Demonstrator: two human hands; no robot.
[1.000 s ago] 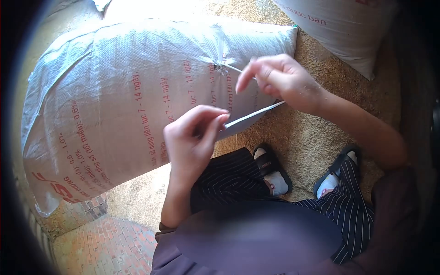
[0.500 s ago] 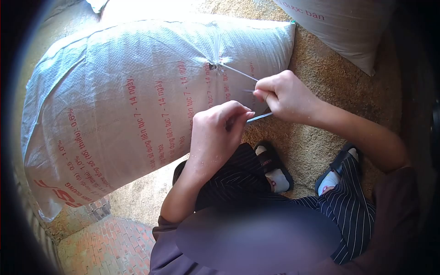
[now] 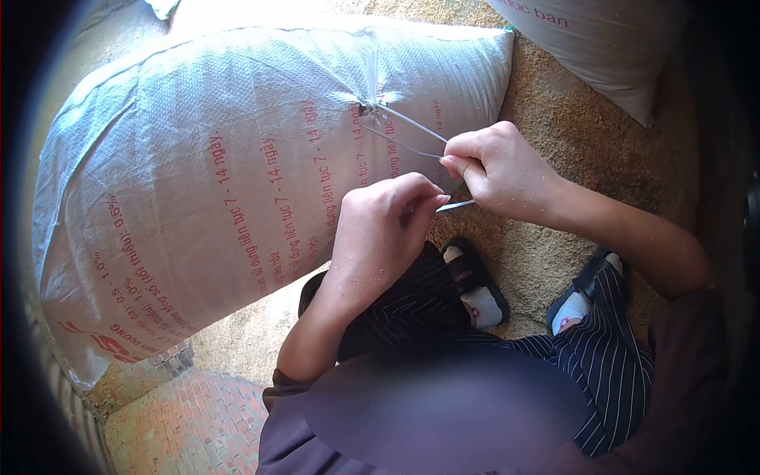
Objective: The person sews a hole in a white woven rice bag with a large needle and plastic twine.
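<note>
A large white woven sack (image 3: 198,174) with red printing lies across the view, plump and gathered at one spot near its right end. White plastic string (image 3: 413,124) runs from that gathered spot to my right hand (image 3: 507,170), whose thumb and fingers pinch it. Below and to the left, my left hand (image 3: 380,229) is closed, its fingertips pinching the string's other stretch. A short taut piece spans between both hands. The exact wrap of the string inside the fingers is hidden.
Another filled white sack (image 3: 606,59) stands at the upper right. Loose grain-like husks (image 3: 562,111) cover the floor around my sandalled feet (image 3: 475,285). Brick paving (image 3: 190,419) shows at the lower left, beside a ridged wall edge (image 3: 63,396).
A second strand from the sack to my right hand now shows clearly, hanging slightly slack. My left hand has shifted a little to the right, and both hands keep their pinch.
</note>
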